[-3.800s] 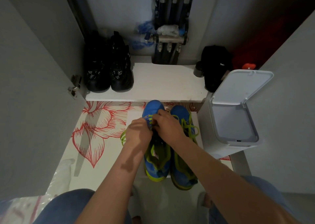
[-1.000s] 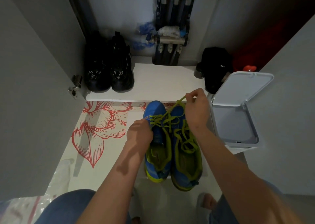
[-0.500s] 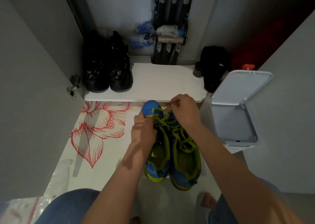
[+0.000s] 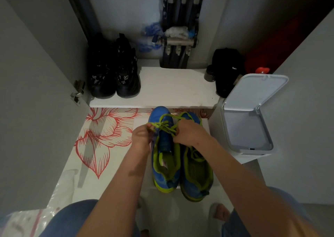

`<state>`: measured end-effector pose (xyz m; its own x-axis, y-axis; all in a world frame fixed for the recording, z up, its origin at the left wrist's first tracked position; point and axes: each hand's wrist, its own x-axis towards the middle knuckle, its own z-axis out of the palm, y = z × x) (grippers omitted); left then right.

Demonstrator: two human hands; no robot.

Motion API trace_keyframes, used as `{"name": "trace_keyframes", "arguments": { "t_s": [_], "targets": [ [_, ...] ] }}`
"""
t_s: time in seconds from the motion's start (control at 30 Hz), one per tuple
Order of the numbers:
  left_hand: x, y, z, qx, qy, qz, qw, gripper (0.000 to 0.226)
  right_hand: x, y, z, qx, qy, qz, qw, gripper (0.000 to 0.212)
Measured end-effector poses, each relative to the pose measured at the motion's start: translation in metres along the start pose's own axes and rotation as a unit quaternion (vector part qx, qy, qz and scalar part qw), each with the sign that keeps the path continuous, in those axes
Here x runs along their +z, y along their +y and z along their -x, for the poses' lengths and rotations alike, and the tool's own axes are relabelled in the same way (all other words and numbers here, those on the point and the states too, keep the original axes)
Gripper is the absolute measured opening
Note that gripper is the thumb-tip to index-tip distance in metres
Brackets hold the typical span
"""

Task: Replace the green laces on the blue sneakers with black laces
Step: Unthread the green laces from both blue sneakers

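Two blue sneakers with lime trim stand side by side on the floor, toes pointing away from me: the left sneaker (image 4: 163,157) and the right sneaker (image 4: 196,171). Green laces (image 4: 167,125) lie loosened across the left sneaker's front. My left hand (image 4: 141,134) pinches the lace at that shoe's left edge. My right hand (image 4: 188,132) grips lace strands over the gap between the shoes. No black laces are visible.
A white bin (image 4: 247,121) with its lid up stands right of the sneakers. A white shelf (image 4: 171,88) behind them carries black boots (image 4: 113,74) and a black bag (image 4: 226,68). Grey cabinet doors flank both sides. A flower-print mat (image 4: 101,133) covers the floor.
My right hand had pulled a lace up and to the right, then came back down to the left sneaker's eyelets. My left hand stayed at the shoe's left side.
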<state>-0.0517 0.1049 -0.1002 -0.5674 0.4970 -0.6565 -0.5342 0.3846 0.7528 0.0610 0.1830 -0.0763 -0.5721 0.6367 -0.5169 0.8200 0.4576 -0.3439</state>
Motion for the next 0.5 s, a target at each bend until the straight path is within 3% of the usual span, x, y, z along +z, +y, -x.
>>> {"name": "trace_keyframes", "arguments": {
  "t_s": [0.03,0.07,0.13,0.17,0.2,0.37,0.5],
  "targets": [
    [0.002,-0.001,0.004,0.067,0.012,-0.087,0.994,0.012,0.0,-0.001,0.0,-0.003,0.002,0.0,1.0,0.037],
    [0.005,-0.003,0.007,0.153,0.033,-0.212,0.965,0.017,0.001,-0.001,-0.001,-0.007,0.004,0.0,1.0,0.037],
    [0.012,-0.011,0.01,0.272,0.056,-0.468,0.839,0.029,0.001,0.0,-0.001,-0.009,0.0,-0.006,1.0,0.036],
    [0.016,-0.015,0.01,0.299,0.058,-0.546,0.78,0.03,0.0,0.001,-0.001,-0.008,-0.001,-0.011,1.0,0.035],
    [0.017,-0.016,0.011,0.299,0.055,-0.585,0.752,0.03,0.0,0.001,-0.002,-0.007,-0.002,-0.015,1.0,0.034],
    [0.014,-0.019,0.001,0.29,0.045,-0.614,0.732,0.031,-0.002,0.001,-0.002,-0.006,-0.004,-0.015,1.0,0.034],
    [0.015,-0.022,0.004,0.294,0.029,-0.593,0.749,0.033,-0.003,-0.001,0.0,-0.011,-0.005,-0.009,1.0,0.035]
  ]
}}
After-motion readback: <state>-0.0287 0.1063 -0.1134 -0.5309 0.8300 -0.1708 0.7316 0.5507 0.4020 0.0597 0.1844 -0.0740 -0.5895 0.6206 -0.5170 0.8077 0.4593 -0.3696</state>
